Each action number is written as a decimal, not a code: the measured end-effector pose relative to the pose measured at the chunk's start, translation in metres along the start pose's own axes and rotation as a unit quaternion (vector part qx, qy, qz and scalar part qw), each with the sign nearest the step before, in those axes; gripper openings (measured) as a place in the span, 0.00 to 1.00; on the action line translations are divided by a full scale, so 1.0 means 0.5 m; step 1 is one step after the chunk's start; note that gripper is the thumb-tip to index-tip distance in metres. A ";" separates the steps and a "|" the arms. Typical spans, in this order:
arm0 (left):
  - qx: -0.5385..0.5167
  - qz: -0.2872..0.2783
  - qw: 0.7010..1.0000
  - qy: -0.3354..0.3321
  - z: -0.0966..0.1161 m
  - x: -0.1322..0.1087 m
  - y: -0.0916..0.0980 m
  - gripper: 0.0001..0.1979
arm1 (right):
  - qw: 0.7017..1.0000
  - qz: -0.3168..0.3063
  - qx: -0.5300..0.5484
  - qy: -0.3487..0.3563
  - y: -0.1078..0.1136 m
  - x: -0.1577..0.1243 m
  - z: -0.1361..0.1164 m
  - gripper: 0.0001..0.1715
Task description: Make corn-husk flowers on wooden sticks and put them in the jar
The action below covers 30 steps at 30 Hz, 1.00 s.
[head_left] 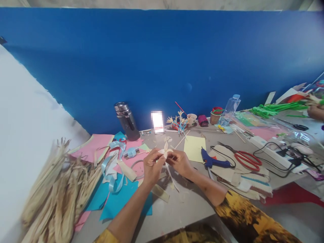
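Both my hands meet above the middle of the table. My left hand (152, 166) and my right hand (180, 162) pinch a small pale folded leaf strip piece (165, 151) between their fingertips. Thin strip ends (172, 179) hang down from it between my wrists. Blue and pink paper sheets (118, 199) lie under my left forearm. A blue glue gun (214, 162) lies just right of my right hand.
A heap of dried husk strips (58, 192) sits at the left. A dark flask (126, 120), a yellow sheet (194, 147), red-handled scissors (246, 159), a power strip with cables (274, 152), a plastic bottle (230, 109) and green stems (275, 108) crowd the table. Another person's hand (316, 112) shows far right.
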State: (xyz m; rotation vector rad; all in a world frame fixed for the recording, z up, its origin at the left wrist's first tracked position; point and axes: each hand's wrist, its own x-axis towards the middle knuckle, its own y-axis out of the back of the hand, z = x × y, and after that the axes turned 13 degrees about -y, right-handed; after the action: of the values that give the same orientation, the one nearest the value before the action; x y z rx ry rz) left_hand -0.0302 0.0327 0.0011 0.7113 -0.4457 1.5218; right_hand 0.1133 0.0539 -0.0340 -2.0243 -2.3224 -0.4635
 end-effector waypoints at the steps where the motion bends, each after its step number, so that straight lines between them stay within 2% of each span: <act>1: 0.008 -0.002 1.000 -0.001 -0.001 0.000 0.001 0.11 | 1.000 0.001 -0.006 0.004 0.000 -0.001 -0.002 0.11; 5: 0.018 -0.013 1.000 0.001 0.000 0.006 0.005 0.10 | 1.000 0.016 -0.026 0.006 0.004 0.002 -0.005 0.12; 10: -0.024 -0.018 0.999 0.045 0.003 0.015 0.007 0.06 | 0.999 0.020 -0.040 0.003 0.009 0.006 -0.004 0.10; 14: -0.031 -0.035 0.998 0.032 0.005 0.015 0.010 0.08 | 0.998 0.016 -0.057 0.012 0.009 0.002 -0.007 0.14; 17: -0.045 -0.019 0.998 0.034 0.008 0.018 0.013 0.09 | 0.997 0.010 -0.073 0.024 0.009 0.001 -0.009 0.13; 21: -0.069 0.014 0.994 0.082 0.013 0.026 0.013 0.10 | 0.994 0.020 -0.100 0.032 0.009 0.002 -0.006 0.11; 25: -0.082 0.021 0.989 0.119 0.013 0.028 0.009 0.11 | 0.993 0.027 -0.105 0.045 0.009 0.002 0.000 0.09; 30: -0.084 0.011 0.991 0.107 0.008 0.023 0.010 0.09 | 0.992 0.028 -0.112 0.050 0.011 0.001 -0.004 0.08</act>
State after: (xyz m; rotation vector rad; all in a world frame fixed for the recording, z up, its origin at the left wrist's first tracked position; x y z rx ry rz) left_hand -0.0344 0.0382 0.0123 0.4075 -0.4138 1.5409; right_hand 0.1183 0.0545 -0.0307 -2.0963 -2.2383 -0.8369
